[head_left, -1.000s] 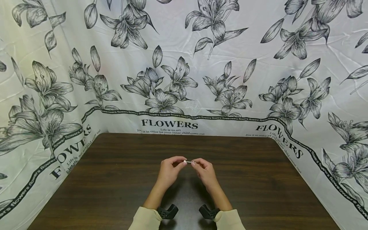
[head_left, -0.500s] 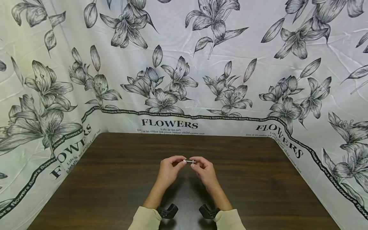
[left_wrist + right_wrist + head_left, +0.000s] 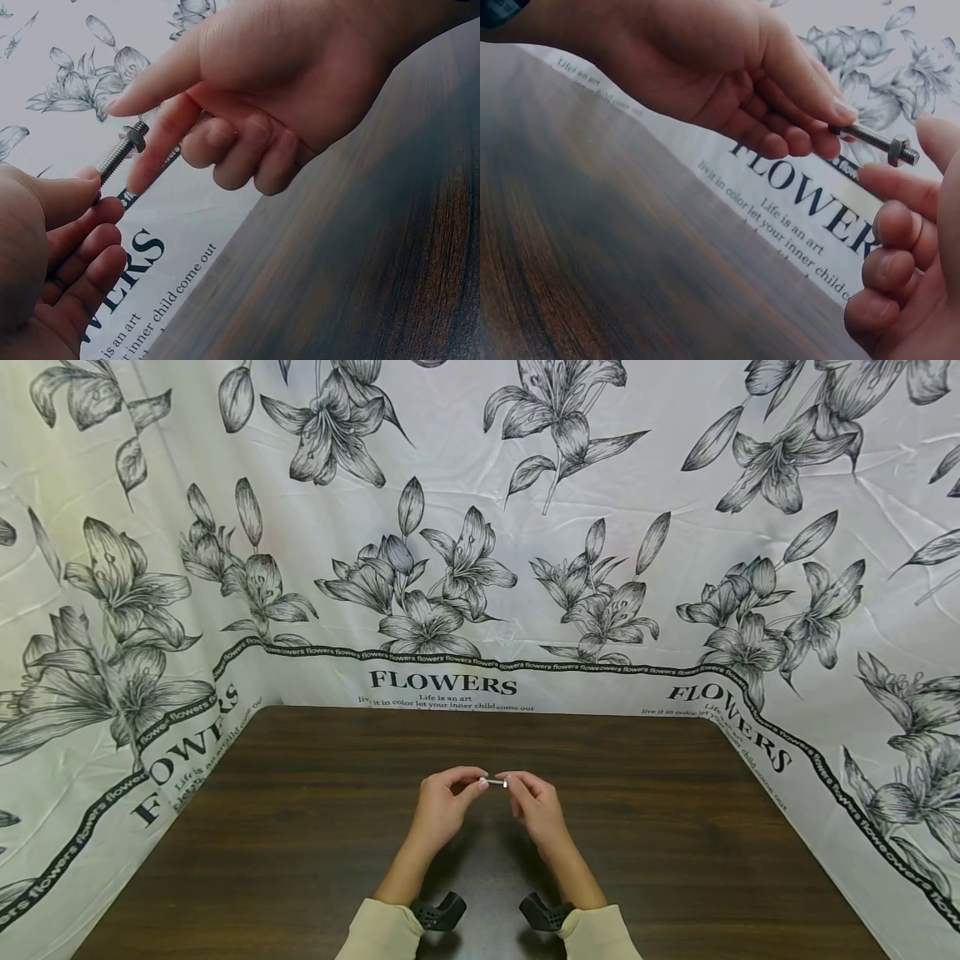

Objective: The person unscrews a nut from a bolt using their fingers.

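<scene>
A small metal bolt (image 3: 494, 782) lies roughly level between the two hands above the table. My left hand (image 3: 441, 810) pinches one end of it between thumb and forefinger, which hide that end. Near the free threaded end sits a hex nut (image 3: 136, 139), with a little thread showing beyond it. My right hand (image 3: 543, 814) is at that end, its thumb and forefinger parted on either side of the nut (image 3: 898, 151) without gripping it. Its other fingers are bent toward the palm. Whether the forefinger brushes the nut I cannot tell.
Below the hands spreads a dark wood-grain table (image 3: 300, 860). A white cloth (image 3: 525, 610) printed with black flowers and lettering hangs behind it and along both sides. Each wrist bears a black strapped device (image 3: 438, 913), just past the cream sleeves (image 3: 382, 931).
The right thumb and forefinger have parted from the nut end, where they pinched a second ago, and more of the bolt shows. My left hand has kept its pinch almost unmoved.
</scene>
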